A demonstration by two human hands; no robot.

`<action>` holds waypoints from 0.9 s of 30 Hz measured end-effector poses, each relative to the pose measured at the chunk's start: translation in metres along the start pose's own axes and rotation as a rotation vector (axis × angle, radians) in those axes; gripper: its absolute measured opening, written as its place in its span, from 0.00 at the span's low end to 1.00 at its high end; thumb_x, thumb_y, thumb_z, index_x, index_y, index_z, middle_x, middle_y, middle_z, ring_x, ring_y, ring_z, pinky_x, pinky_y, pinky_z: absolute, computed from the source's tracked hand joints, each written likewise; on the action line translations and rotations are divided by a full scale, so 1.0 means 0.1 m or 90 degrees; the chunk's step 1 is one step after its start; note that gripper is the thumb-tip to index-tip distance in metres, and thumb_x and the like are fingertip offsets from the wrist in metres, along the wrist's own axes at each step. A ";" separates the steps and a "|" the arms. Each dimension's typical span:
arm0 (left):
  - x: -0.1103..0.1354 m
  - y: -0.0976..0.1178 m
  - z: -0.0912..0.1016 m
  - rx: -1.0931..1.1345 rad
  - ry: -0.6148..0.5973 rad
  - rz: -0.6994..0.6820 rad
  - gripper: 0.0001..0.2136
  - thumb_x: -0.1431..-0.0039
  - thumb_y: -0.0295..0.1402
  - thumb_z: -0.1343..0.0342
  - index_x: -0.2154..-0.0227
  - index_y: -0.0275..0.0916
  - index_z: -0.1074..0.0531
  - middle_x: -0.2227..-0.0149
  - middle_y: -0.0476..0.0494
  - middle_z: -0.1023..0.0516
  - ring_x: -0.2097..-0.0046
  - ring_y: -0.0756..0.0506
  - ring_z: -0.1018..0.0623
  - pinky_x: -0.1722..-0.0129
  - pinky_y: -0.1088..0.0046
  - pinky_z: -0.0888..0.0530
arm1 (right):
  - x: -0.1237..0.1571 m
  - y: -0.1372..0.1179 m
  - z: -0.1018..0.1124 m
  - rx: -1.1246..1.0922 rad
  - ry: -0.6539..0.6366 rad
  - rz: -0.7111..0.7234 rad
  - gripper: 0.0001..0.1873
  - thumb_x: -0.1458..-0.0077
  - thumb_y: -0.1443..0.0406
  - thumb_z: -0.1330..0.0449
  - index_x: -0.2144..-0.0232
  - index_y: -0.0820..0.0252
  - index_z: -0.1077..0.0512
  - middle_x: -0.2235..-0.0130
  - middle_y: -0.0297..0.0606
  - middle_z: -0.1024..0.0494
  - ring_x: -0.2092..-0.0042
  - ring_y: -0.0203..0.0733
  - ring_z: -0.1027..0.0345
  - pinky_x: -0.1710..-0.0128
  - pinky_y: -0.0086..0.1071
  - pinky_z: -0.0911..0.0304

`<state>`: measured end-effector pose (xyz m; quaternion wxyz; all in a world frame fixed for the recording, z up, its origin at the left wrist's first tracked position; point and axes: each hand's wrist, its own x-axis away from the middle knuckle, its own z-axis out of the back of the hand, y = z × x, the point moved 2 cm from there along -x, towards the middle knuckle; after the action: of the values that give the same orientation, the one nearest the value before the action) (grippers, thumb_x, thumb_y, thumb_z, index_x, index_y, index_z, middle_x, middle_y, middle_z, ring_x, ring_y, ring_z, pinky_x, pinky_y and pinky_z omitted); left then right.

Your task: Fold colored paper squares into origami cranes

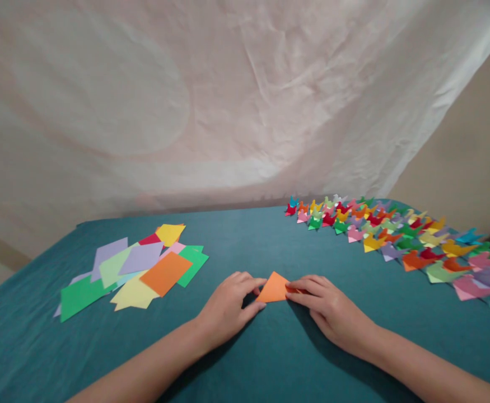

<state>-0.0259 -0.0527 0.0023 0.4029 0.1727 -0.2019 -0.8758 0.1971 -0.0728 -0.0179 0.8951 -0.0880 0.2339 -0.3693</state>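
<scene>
An orange sheet of paper [273, 288], folded to a triangle with its peak pointing away from me, lies on the table between my hands. My left hand [232, 301] has its thumb and fingertips at the paper's left corner, pinching it lightly. On the other side, my right hand [326, 305] grips the right corner, with fingers over the edge. Those fingers hide that corner, and the underside of the paper cannot be seen.
A loose pile of coloured paper sheets [167, 274] spreads over the left of the teal tablecloth [236, 240]. Rows of small folded paper birds [374, 242] stand along the right. A pale hanging cloth [228, 112] closes off the back.
</scene>
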 end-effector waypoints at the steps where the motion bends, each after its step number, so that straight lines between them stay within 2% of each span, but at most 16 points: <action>1: 0.00 0.00 -0.01 0.006 0.003 0.003 0.16 0.42 0.33 0.46 0.51 0.43 0.33 0.63 0.47 0.27 0.59 0.46 0.30 0.58 0.70 0.33 | -0.01 0.00 0.01 -0.014 0.002 -0.006 0.22 0.45 0.77 0.53 0.53 0.56 0.29 0.51 0.43 0.28 0.51 0.44 0.37 0.53 0.42 0.39; 8: -0.02 -0.02 -0.04 0.034 0.006 0.035 0.15 0.43 0.33 0.45 0.52 0.44 0.32 0.65 0.50 0.27 0.62 0.48 0.29 0.59 0.72 0.34 | -0.06 0.02 0.03 -0.128 0.019 -0.091 0.17 0.42 0.71 0.50 0.54 0.54 0.29 0.53 0.41 0.28 0.53 0.42 0.36 0.53 0.39 0.40; 12: -0.03 -0.03 -0.04 0.066 0.000 0.060 0.16 0.45 0.33 0.43 0.53 0.44 0.31 0.66 0.50 0.27 0.63 0.48 0.29 0.60 0.73 0.34 | -0.24 0.07 0.03 -0.182 -0.012 -0.171 0.17 0.46 0.68 0.44 0.53 0.58 0.30 0.55 0.42 0.28 0.55 0.43 0.35 0.54 0.36 0.39; 15: -0.03 -0.03 -0.03 0.084 0.001 0.074 0.16 0.45 0.33 0.43 0.52 0.43 0.31 0.66 0.49 0.26 0.64 0.48 0.29 0.61 0.73 0.34 | -0.41 0.11 0.00 -0.215 -0.039 -0.235 0.14 0.48 0.66 0.43 0.58 0.60 0.28 0.64 0.40 0.26 0.65 0.40 0.33 0.64 0.33 0.37; 17: -0.02 -0.04 -0.03 0.095 0.005 0.079 0.17 0.45 0.33 0.43 0.52 0.42 0.31 0.66 0.50 0.26 0.64 0.48 0.29 0.61 0.74 0.34 | -0.48 0.13 -0.04 -0.264 -0.038 -0.276 0.12 0.48 0.66 0.43 0.60 0.62 0.28 0.67 0.37 0.26 0.68 0.38 0.34 0.68 0.31 0.38; 21: -0.02 -0.06 -0.05 0.119 0.015 0.084 0.18 0.46 0.32 0.43 0.51 0.42 0.31 0.66 0.50 0.25 0.64 0.49 0.29 0.61 0.74 0.34 | -0.51 0.17 -0.12 -0.323 -0.015 -0.301 0.09 0.47 0.67 0.45 0.62 0.62 0.29 0.70 0.35 0.26 0.69 0.37 0.34 0.69 0.29 0.39; 27: -0.02 -0.06 -0.06 0.118 0.024 0.086 0.18 0.45 0.32 0.44 0.50 0.43 0.32 0.67 0.50 0.25 0.65 0.49 0.29 0.61 0.73 0.34 | -0.45 0.21 -0.20 -0.310 0.007 -0.295 0.09 0.47 0.67 0.45 0.62 0.60 0.30 0.70 0.34 0.26 0.69 0.37 0.34 0.69 0.29 0.39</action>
<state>-0.0257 -0.0487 -0.0062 0.4467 0.2116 -0.2858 -0.8210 0.1727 -0.0259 -0.0258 0.7388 -0.3484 0.2936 -0.4965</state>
